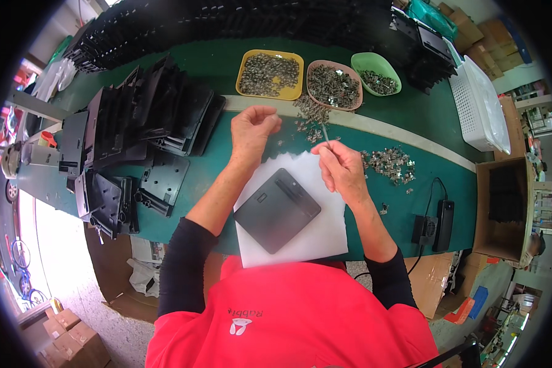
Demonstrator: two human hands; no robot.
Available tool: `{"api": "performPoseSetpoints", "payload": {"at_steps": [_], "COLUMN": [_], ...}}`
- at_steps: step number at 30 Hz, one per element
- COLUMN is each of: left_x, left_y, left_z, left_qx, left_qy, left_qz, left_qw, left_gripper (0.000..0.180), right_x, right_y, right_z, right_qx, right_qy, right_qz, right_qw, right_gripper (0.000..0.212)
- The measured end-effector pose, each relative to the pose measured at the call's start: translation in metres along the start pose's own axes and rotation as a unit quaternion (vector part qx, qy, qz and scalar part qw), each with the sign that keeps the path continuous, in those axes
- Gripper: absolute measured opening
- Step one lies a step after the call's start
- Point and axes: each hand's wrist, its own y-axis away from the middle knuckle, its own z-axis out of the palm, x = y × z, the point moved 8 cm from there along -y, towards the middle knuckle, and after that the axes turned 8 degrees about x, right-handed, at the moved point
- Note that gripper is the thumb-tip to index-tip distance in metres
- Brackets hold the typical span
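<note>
My left hand [254, 127] is raised above the far edge of the white foam sheet [325, 227], fingers curled and thumb pressed to them. Whatever it may pinch is too small to see. My right hand [342, 167] grips a thin grey stick-like tool [325, 134] whose tip points away from me, toward the small metal clips [313, 116] spilled on the bench. On the foam between my forearms lies a dark grey plastic panel [276, 211], turned cornerwise, with a slot and a small rectangular opening. Neither hand touches the panel.
Behind stand a yellow tray [299, 73], a pink tray [357, 101] and a green bowl [357, 59] of small metal parts. Stacked black panels [147, 116] crowd the left. More clips [391, 164] and a black power adapter [443, 226] lie right, near a cardboard box [498, 239].
</note>
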Motion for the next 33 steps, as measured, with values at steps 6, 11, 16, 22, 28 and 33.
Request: {"api": "performPoseSetpoints", "payload": {"at_steps": [6, 11, 16, 22, 28, 33], "left_x": [-0.006, 0.001, 0.01, -0.004, -0.013, -0.002], "left_y": [0.013, 0.045, 0.067, 0.098, 0.113, 0.112], "left_z": [-0.009, -0.005, -0.013, -0.035, -0.031, -0.024], "left_qx": [-0.001, -0.042, -0.037, -0.032, -0.013, -0.036], "left_qy": [0.138, 0.161, 0.136, 0.11, 0.077, 0.105], "left_qz": [-0.099, -0.149, -0.141, -0.16, -0.183, -0.175], "left_qw": [0.985, 0.975, 0.98, 0.98, 0.98, 0.978], "left_gripper": [0.025, 0.029, 0.023, 0.016, 0.014, 0.022], "right_x": [-0.007, -0.015, -0.007, -0.037, -0.052, -0.061], "right_y": [-0.009, -0.015, -0.011, 0.029, 0.059, 0.056], "right_z": [0.026, 0.036, 0.038, 0.046, 0.07, 0.071], "right_qx": [-0.005, 0.036, 0.041, 0.011, -0.044, -0.062], "right_qy": [0.019, 0.026, 0.111, 0.21, 0.35, 0.389], "right_qz": [-0.013, -0.063, -0.113, -0.299, -0.517, -0.552], "right_qw": [1.0, 0.997, 0.986, 0.931, 0.78, 0.735], "right_gripper": [0.017, 0.015, 0.012, 0.013, 0.017, 0.011]}}
